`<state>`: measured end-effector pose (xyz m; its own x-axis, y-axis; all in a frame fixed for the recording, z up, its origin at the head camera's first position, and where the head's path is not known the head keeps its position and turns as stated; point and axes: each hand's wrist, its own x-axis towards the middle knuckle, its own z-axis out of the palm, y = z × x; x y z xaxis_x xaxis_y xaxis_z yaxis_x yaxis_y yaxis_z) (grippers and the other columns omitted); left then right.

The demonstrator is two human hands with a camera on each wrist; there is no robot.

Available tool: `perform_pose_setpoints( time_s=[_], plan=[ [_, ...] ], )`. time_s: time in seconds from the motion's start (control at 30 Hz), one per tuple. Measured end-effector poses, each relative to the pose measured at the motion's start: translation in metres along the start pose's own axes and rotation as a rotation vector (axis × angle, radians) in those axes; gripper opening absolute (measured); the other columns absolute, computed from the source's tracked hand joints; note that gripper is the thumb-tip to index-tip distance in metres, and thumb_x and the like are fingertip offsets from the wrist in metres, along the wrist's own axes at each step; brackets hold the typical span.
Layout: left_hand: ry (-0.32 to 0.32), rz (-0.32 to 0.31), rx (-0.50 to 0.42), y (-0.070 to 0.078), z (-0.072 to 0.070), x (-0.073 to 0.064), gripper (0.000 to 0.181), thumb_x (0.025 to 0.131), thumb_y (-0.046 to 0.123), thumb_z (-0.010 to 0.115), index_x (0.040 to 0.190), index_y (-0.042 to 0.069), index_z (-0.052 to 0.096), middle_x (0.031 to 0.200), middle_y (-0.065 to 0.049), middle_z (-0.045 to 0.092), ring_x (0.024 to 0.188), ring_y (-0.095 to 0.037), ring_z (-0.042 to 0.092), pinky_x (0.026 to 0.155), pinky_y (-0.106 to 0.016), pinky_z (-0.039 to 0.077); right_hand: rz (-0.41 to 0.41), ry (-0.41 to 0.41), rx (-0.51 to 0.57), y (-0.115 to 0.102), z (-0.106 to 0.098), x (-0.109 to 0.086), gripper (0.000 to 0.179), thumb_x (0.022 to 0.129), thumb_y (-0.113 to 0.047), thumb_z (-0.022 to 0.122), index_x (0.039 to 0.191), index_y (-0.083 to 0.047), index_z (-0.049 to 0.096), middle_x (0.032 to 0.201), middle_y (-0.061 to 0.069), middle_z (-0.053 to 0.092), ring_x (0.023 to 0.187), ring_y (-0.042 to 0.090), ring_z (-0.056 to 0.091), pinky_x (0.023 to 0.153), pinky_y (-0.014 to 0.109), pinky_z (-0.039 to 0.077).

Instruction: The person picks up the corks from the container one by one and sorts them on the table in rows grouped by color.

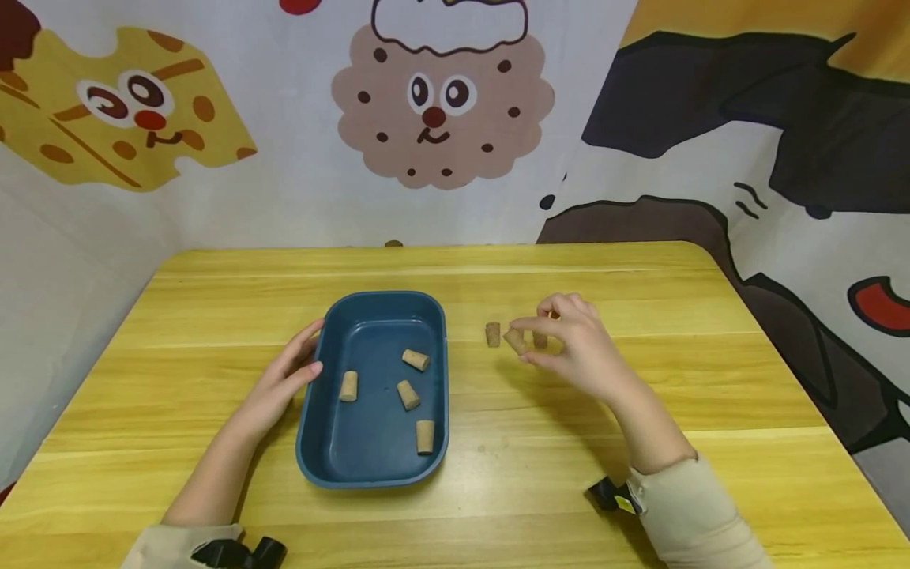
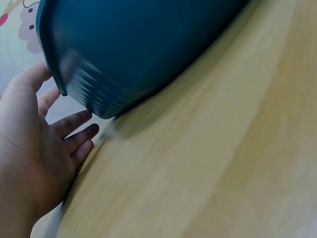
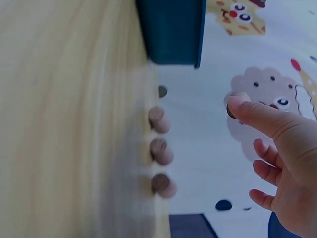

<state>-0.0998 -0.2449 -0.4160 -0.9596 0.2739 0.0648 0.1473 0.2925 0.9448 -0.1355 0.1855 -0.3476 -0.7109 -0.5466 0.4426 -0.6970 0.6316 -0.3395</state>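
A blue rectangular tray (image 1: 384,480) stands on the table with several tan corks lying on its floor, one of them a cork (image 1: 348,386) near its left wall. My left hand (image 1: 280,383) rests against the tray's left side; in the left wrist view its fingers are spread along the outer wall. My right hand (image 1: 579,348) is right of the tray, above the table. It pinches a cork (image 1: 515,341) between thumb and forefinger; in the right wrist view the thumb mostly hides this cork (image 3: 230,112). Three more corks stand in a row below, including a cork (image 1: 493,334) left of the hand.
The wooden table (image 1: 512,490) reaches back to a cartoon-printed wall cloth (image 1: 284,213). Black wrist cameras sit at both sleeves, the right camera (image 1: 604,494) close over the tabletop.
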Motion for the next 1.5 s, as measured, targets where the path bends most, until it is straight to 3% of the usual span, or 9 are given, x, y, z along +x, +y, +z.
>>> perform_pose_setpoints(
  time_s=[0.17, 0.47, 0.83, 1.03, 1.37, 1.5],
  plan=[
    [0.004, -0.009, -0.011, 0.0, 0.0, -0.001, 0.057, 0.102, 0.016, 0.047, 0.153, 0.024, 0.024, 0.148, -0.02, 0.032, 0.134, -0.036, 0.03, 0.096, -0.021, 0.033, 0.023, 0.02, -0.019, 0.017, 0.0, -0.009, 0.043, 0.068, -0.015, 0.087, 0.109, -0.012, 0.073, 0.092, 0.0, 0.048, 0.086, 0.02, 0.038, 0.078, 0.04, 0.026],
    [-0.002, -0.012, 0.0, 0.001, -0.001, 0.0, 0.058, 0.102, 0.016, 0.046, 0.154, 0.025, 0.022, 0.149, -0.02, 0.03, 0.135, -0.036, 0.029, 0.098, -0.032, 0.032, 0.08, 0.07, -0.058, 0.041, -0.002, -0.02, 0.044, 0.066, -0.011, 0.088, 0.107, -0.007, 0.072, 0.097, 0.01, 0.054, 0.09, 0.027, 0.044, 0.079, 0.045, 0.029],
    [0.003, -0.019, 0.008, 0.0, -0.001, 0.0, 0.058, 0.102, 0.017, 0.047, 0.154, 0.024, 0.023, 0.149, -0.02, 0.031, 0.134, -0.036, 0.029, 0.099, -0.035, 0.032, 0.301, 0.049, -0.058, 0.059, -0.006, -0.03, 0.041, 0.071, -0.014, 0.085, 0.109, -0.006, 0.071, 0.101, 0.012, 0.054, 0.094, 0.031, 0.042, 0.081, 0.049, 0.027],
    [0.003, -0.014, 0.004, 0.0, -0.001, 0.0, 0.058, 0.102, 0.017, 0.047, 0.154, 0.024, 0.023, 0.148, -0.021, 0.032, 0.134, -0.036, 0.03, 0.097, -0.028, 0.033, 0.367, 0.028, -0.06, 0.066, -0.004, -0.034, 0.04, 0.073, -0.015, 0.084, 0.109, -0.006, 0.07, 0.1, 0.014, 0.053, 0.092, 0.03, 0.04, 0.079, 0.048, 0.025],
    [-0.004, -0.008, 0.003, 0.0, 0.0, 0.0, 0.058, 0.102, 0.016, 0.047, 0.154, 0.024, 0.022, 0.148, -0.02, 0.033, 0.132, -0.036, 0.032, 0.097, -0.028, 0.034, 0.384, 0.003, -0.072, 0.076, 0.003, -0.041, 0.041, 0.072, -0.018, 0.085, 0.108, -0.006, 0.07, 0.101, 0.013, 0.054, 0.092, 0.03, 0.041, 0.077, 0.048, 0.025],
    [0.0, -0.012, 0.0, 0.0, 0.001, 0.0, 0.058, 0.102, 0.017, 0.047, 0.154, 0.025, 0.023, 0.148, -0.02, 0.033, 0.133, -0.035, 0.032, 0.1, -0.037, 0.033, 0.375, -0.005, -0.074, 0.079, 0.007, -0.042, 0.04, 0.073, -0.02, 0.085, 0.107, -0.006, 0.07, 0.101, 0.012, 0.055, 0.091, 0.03, 0.042, 0.077, 0.048, 0.025]
  ],
)
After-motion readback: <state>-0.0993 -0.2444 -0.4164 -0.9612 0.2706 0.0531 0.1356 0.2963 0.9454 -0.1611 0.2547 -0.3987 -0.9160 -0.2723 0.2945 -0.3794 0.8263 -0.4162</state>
